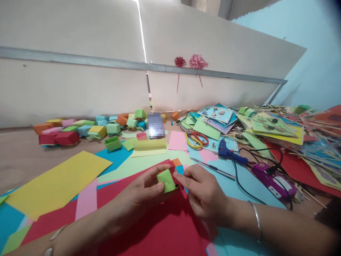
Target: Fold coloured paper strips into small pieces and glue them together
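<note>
A small folded piece of bright green paper (166,180) is pinched between the thumb and fingers of my left hand (149,186). My right hand (204,190) is closed at the right edge of the green piece, its fingertips on a bit of red paper (179,183) there. How the red and green parts join is hidden by the fingers. Both hands are over a large red paper sheet (149,227). Just behind the fingertips, small orange (176,162) and blue paper corners show.
Several small coloured paper boxes (113,143) stand at the back left. Scissors (195,138), a pen (213,168), a blue glue gun (231,153) with a looping cord, and a purple power strip (274,181) lie right. A yellow sheet (58,185) is left; a white panel (80,92) rises behind.
</note>
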A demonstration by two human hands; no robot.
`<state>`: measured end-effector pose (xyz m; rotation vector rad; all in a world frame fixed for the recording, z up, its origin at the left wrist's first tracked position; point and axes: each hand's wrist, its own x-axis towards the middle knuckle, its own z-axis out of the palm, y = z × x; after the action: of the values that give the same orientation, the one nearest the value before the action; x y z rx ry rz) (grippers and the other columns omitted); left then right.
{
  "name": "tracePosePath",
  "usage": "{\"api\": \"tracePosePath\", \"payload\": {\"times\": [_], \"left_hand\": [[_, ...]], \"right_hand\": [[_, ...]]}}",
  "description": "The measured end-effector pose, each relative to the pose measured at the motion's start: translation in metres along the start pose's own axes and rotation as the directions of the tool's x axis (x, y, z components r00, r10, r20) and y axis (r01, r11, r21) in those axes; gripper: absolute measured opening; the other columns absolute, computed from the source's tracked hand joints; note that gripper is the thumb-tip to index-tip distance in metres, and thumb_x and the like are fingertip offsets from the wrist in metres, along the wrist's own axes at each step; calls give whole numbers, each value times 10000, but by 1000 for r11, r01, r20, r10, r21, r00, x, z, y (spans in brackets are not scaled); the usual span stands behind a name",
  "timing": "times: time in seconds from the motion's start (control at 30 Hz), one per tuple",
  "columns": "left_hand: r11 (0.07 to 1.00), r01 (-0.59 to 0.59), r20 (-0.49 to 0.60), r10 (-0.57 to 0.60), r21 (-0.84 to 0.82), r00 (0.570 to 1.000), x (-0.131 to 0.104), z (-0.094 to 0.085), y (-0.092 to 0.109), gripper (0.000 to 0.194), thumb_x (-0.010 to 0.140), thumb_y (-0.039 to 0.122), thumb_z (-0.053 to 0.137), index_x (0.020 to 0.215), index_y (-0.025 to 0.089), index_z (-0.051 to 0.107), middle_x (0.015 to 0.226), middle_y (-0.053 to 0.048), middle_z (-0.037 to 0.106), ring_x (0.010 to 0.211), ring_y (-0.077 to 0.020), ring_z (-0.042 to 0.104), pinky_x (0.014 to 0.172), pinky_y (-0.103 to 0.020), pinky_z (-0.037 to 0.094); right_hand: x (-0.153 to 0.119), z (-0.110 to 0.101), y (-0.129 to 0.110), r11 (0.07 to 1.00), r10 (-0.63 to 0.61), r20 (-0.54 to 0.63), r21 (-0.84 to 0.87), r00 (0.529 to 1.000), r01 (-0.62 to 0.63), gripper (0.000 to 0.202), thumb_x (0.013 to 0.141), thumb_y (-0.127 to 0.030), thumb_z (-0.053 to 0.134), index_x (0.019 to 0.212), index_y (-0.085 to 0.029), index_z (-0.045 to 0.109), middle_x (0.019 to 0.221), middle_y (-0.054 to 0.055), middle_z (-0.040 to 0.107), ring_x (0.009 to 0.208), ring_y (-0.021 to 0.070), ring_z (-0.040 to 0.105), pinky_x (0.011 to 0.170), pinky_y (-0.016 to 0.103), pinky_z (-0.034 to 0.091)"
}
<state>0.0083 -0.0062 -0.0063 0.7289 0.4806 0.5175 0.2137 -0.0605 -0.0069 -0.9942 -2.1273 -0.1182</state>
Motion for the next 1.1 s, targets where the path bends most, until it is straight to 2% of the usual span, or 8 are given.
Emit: {"api": "tracePosePath", "payload": {"times": [0.23,0.4,0.6,0.77,0.83,0.97,1.03,1.1], "left_hand": [[1000,-9,-22,9,-4,1000,0,2,2,546,779,273,798,1287,284,598,1151,-99,733,1132,-325,664,972,-445,487],[999,-26,-4,26,-36,1000,0,3,4,466,782,236,796,1222,263,644,1185,-113,736,1108,-297,683,949,-405,503],[998,-52,-4,52,-38,999,1,6,4,439,781,226,795,1200,258,665,1187,-115,735,1097,-302,687,959,-427,496],[999,-36,12,36,-30,999,1,2,3,473,772,238,803,1222,263,662,1178,-110,735,1116,-313,675,974,-445,490],[999,-34,9,34,-32,999,1,-1,5,488,758,236,812,1224,253,667,1130,-103,750,1067,-297,695,939,-415,514],[996,-83,-22,82,-21,996,3,-5,14,489,752,209,801,1224,219,675,972,-69,777,841,-187,726,769,-273,558],[993,-118,-69,120,30,990,6,-6,21,490,742,243,805,1214,235,677,997,-57,773,805,-168,720,724,-250,561],[981,-152,-116,166,121,979,9,-7,30,406,749,311,793,1136,225,705,997,-62,768,794,-177,717,709,-262,569]], "right_hand": [[1,-1,0,1000,-6,22,-3,1000,6,492,846,-55,417,1312,-165,533,851,75,561,752,188,516,618,284,455],[4,-3,-1,1000,-13,-28,18,1000,14,468,869,-69,440,1324,-161,499,898,91,597,788,192,541,657,302,479],[5,-4,-2,998,-27,-43,48,999,29,414,885,-68,425,1277,-151,533,892,101,607,776,195,546,641,303,478],[5,-4,0,997,-37,-32,64,999,39,421,889,-90,444,1291,-181,528,898,85,601,784,186,554,647,296,495],[5,-5,1,996,-24,-47,82,999,28,441,879,-75,447,1300,-184,524,919,88,603,799,186,561,660,301,506],[4,-6,3,993,72,-76,101,995,-64,492,827,-2,421,1285,-150,522,950,99,620,847,197,571,725,331,529],[3,-5,4,988,113,-54,117,992,-106,478,802,6,422,1240,-140,548,932,95,623,842,196,573,732,331,534],[2,-4,6,982,130,-9,139,992,-127,452,789,4,423,1184,-143,585,924,93,625,839,193,582,726,320,540]]}}
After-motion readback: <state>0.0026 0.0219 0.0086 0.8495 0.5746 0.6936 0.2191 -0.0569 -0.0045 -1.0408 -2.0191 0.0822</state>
